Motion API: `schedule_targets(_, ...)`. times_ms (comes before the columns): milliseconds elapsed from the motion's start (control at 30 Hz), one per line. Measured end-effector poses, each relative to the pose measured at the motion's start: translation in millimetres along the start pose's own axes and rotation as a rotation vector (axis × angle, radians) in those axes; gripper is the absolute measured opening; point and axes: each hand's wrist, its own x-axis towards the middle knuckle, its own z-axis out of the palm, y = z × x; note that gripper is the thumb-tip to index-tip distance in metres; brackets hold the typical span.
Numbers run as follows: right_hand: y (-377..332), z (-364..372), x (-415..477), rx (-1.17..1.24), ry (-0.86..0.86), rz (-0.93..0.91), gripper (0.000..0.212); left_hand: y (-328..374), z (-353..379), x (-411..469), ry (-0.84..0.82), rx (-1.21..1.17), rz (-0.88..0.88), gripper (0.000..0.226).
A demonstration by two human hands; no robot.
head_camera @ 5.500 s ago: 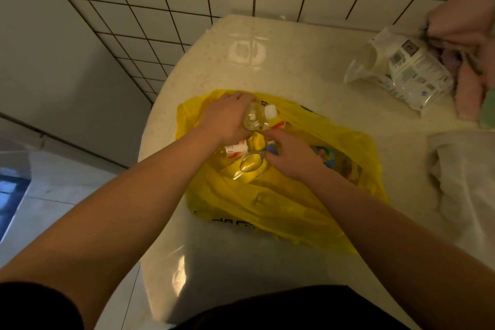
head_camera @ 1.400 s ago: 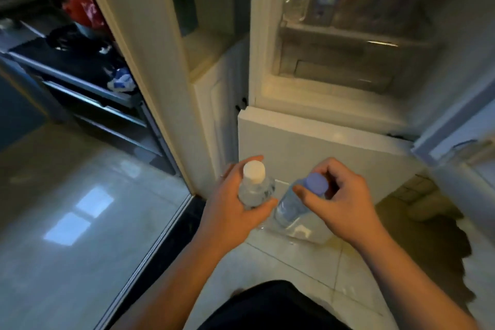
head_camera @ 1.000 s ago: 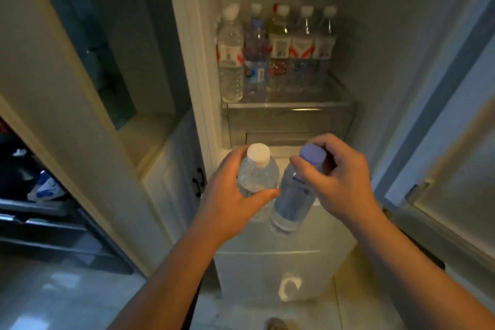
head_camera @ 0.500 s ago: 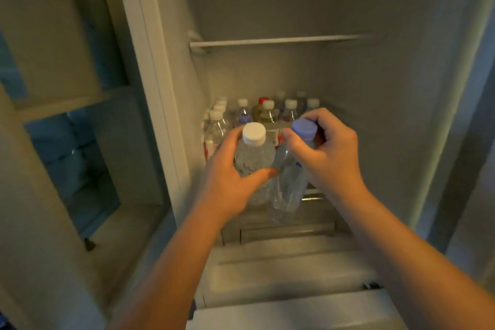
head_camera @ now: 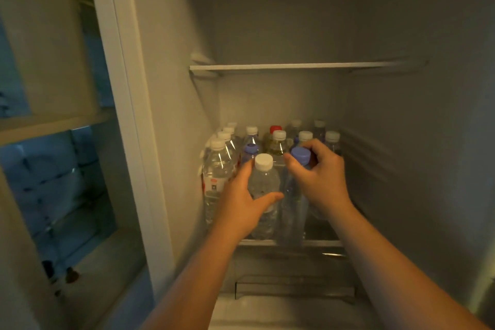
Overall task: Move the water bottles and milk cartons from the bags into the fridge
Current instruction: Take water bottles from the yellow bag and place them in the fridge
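White-capped water bottle [head_camera: 263,187] stands upright, wrapped by the left hand [head_camera: 241,203]. The right hand [head_camera: 321,179] pinches the blue-capped bottle [head_camera: 293,201]. Both bases sit at the shelf edge [head_camera: 321,243], lower centre.

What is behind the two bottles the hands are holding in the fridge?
Rows of upright bottles, mostly white-capped, one red cap. The left hand, right hand and held bottles cover most lower bodies.

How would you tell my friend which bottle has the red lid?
Look inside the open fridge, at the lower shelf crowded with clear plastic bottles. Go toward the back, the middle, behind the white-capped bottle of yellowish drink. It is the only bottle with a red cap; the others wear white or bluish-purple ones.
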Motion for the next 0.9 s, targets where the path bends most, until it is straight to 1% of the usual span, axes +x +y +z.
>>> schedule_targets(100, 9, 4, 5, 0.039, 0.012, 0.023, 0.015, -12, 6, 2, 0.006, 0.018, 0.005, 0.085)
schedule_targets(167, 12, 5, 9, 0.040, 0.012, 0.043, 0.014, -16, 11, 3, 0.017, 0.053, 0.006, 0.085)
schedule_targets(300, 22, 9, 14, -0.051, 0.038, 0.062, 0.016, -18, 17, 3, 0.087, 0.142, 0.034, 0.085)
schedule_targets(367, 32, 10, 12, -0.097, -0.010, 0.114, 0.027, -17, 20, 2, 0.107, 0.164, 0.044, 0.085)
schedule_targets(467, 46, 13, 3, -0.036, -0.156, 0.215, 0.041, -19, 23, 0, 0.132, 0.197, 0.023, 0.085)
schedule_targets(567, 57, 12, -14, -0.006, -0.210, 0.270, 0.049, -24, 25, -4, 0.117, 0.232, -0.005, 0.089)
schedule_targets(667, 68, 11, -33, 0.016, -0.233, 0.288, 0.050, -35, 29, -16, 0.092, 0.234, -0.047, 0.093)
schedule_targets(767, 80, 11, -48, 0.010, -0.276, 0.298, 0.054, -49, 33, -28, 0.127, 0.239, -0.083, 0.094)
schedule_targets(900, 97, 12, -69, -0.008, -0.373, 0.383, 0.053, -66, 40, -46, 0.173, 0.298, -0.149, 0.090)
